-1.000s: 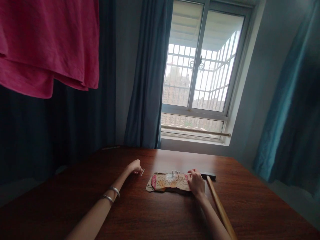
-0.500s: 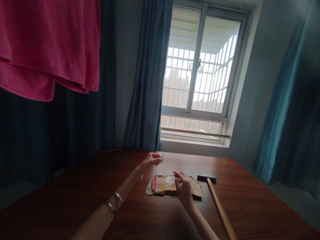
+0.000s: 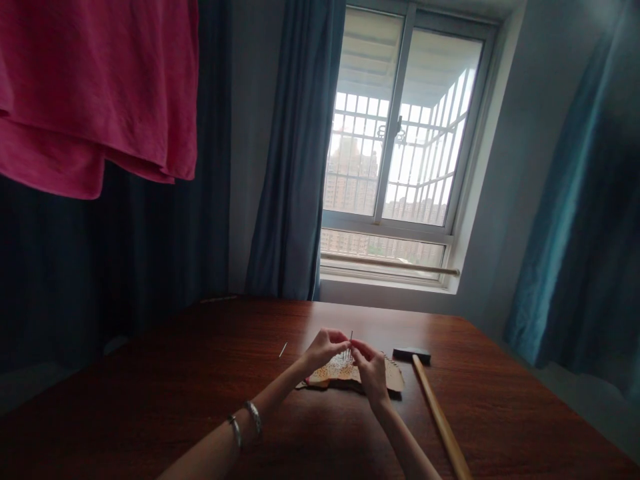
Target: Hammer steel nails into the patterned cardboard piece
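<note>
My left hand [image 3: 327,348] and my right hand [image 3: 371,367] meet above a piece of patterned cardboard [image 3: 327,379], fingertips pinched together. Between them a thin upright nail [image 3: 351,335] sticks up, its lower part hidden by the fingers. Several other nails [image 3: 345,356] stand in the cardboard just below and behind the fingertips. The cardboard looks layered and torn at the edges, and my hands cover part of it. Two silver bangles sit on my left forearm.
A hammer [image 3: 411,355] with a black head and long wooden handle lies right of the cardboard. One loose thin nail [image 3: 283,350] rests on the brown wooden table [image 3: 240,373] to the left. Pink cloth [image 3: 100,93] hangs at upper left; a window stands behind.
My left hand has moved right and down with the nail, from above the table to the cardboard. My right hand has risen slightly, and its fingertips now meet the left ones at the nail.
</note>
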### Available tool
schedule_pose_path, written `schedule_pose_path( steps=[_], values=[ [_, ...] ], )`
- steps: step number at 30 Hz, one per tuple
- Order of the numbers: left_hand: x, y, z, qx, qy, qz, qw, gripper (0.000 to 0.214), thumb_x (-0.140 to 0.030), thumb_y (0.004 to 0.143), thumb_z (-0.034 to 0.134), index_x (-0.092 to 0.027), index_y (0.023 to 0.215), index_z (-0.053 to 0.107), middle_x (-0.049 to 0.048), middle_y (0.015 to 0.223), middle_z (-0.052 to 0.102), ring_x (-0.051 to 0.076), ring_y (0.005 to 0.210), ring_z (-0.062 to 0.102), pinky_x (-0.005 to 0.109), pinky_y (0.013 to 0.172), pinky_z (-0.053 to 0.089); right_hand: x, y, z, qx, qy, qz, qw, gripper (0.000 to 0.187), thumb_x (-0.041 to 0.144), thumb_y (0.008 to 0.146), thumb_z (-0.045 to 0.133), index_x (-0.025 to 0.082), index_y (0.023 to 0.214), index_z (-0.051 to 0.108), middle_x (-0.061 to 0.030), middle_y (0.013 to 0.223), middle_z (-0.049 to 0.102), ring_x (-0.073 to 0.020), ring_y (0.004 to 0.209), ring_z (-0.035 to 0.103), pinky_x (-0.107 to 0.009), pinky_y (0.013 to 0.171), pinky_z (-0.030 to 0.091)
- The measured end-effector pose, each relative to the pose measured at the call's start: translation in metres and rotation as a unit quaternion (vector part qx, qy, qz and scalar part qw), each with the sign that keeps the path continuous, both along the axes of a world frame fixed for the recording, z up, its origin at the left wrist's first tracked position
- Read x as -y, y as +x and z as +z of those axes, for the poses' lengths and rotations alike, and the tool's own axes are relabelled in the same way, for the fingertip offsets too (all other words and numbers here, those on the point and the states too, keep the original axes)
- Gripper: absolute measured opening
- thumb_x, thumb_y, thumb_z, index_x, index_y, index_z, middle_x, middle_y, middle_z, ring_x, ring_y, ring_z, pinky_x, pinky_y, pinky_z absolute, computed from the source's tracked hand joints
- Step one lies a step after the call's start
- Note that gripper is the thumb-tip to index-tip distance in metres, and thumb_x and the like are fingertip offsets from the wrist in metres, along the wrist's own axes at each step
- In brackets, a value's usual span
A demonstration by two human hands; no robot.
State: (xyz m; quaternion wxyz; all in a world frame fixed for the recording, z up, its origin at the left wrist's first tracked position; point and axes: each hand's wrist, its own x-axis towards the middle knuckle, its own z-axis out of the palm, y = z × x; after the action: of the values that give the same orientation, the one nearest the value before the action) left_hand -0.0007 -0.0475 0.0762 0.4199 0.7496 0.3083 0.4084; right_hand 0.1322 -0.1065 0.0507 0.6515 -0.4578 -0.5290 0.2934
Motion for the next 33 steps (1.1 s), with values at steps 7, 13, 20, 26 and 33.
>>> schedule_pose_path(
  steps=[7, 13, 20, 26, 33],
  values=[
    [-0.006, 0.0, -0.011, -0.013, 0.024, -0.006, 1.0, 0.032, -0.04, 0.07, 0.061, -0.009, 0.072, 0.069, 0.003, 0.061, 0.062, 0.012, 0.059, 0.052, 0.021, 0.054, 0.036, -0.005, 0.005, -0.006, 0.01, -0.002, 0.014, 1.0, 0.029, 0.034, 0.071, 0.061, 0.015, 0.091, 0.071, -0.0098, 0.086, 0.072, -0.0241, 0.079, 0.065, -0.029, 0.06, 0.052],
    [-0.005, 0.0, -0.01, -0.016, -0.009, -0.013, 1.0, 0.038, -0.046, 0.069, 0.061, -0.009, 0.074, 0.07, 0.0021, 0.059, 0.06, 0.011, 0.057, 0.049, 0.02, 0.052, 0.035, -0.003, 0.012, -0.003, 0.062, 0.017, 0.024, 0.998, 0.029, 0.036, 0.074, 0.058, 0.016, 0.092, 0.07, -0.0092, 0.084, 0.071, -0.0222, 0.076, 0.065, -0.03, 0.064, 0.051],
    [-0.007, 0.002, -0.013, -0.01, -0.058, -0.024, 0.998, 0.042, -0.049, 0.067, 0.061, -0.009, 0.078, 0.07, 0.0022, 0.058, 0.059, 0.011, 0.054, 0.048, 0.02, 0.049, 0.035, 0.0, 0.016, 0.004, 0.125, 0.021, 0.015, 0.992, 0.028, 0.038, 0.075, 0.057, 0.016, 0.087, 0.069, -0.0068, 0.075, 0.07, -0.0196, 0.069, 0.064, -0.026, 0.058, 0.047],
    [-0.009, 0.003, -0.016, -0.006, -0.059, -0.006, 0.998, 0.039, -0.047, 0.067, 0.06, -0.01, 0.075, 0.069, 0.0029, 0.06, 0.06, 0.012, 0.055, 0.05, 0.021, 0.051, 0.036, -0.006, 0.02, -0.002, 0.121, 0.016, 0.0, 0.993, 0.024, 0.036, 0.072, 0.058, 0.016, 0.079, 0.068, -0.0057, 0.07, 0.069, -0.0189, 0.066, 0.063, -0.026, 0.058, 0.046],
    [-0.027, -0.008, -0.029, 0.067, -0.011, 0.162, 0.985, 0.034, -0.042, 0.073, 0.049, -0.013, 0.077, 0.066, 0.0042, 0.07, 0.063, 0.014, 0.065, 0.054, 0.023, 0.058, 0.04, -0.031, 0.049, -0.024, 0.156, -0.043, -0.085, 0.983, 0.026, 0.039, 0.069, 0.056, 0.016, 0.071, 0.069, -0.0051, 0.065, 0.069, -0.0202, 0.063, 0.063, -0.029, 0.06, 0.047]
  ],
)
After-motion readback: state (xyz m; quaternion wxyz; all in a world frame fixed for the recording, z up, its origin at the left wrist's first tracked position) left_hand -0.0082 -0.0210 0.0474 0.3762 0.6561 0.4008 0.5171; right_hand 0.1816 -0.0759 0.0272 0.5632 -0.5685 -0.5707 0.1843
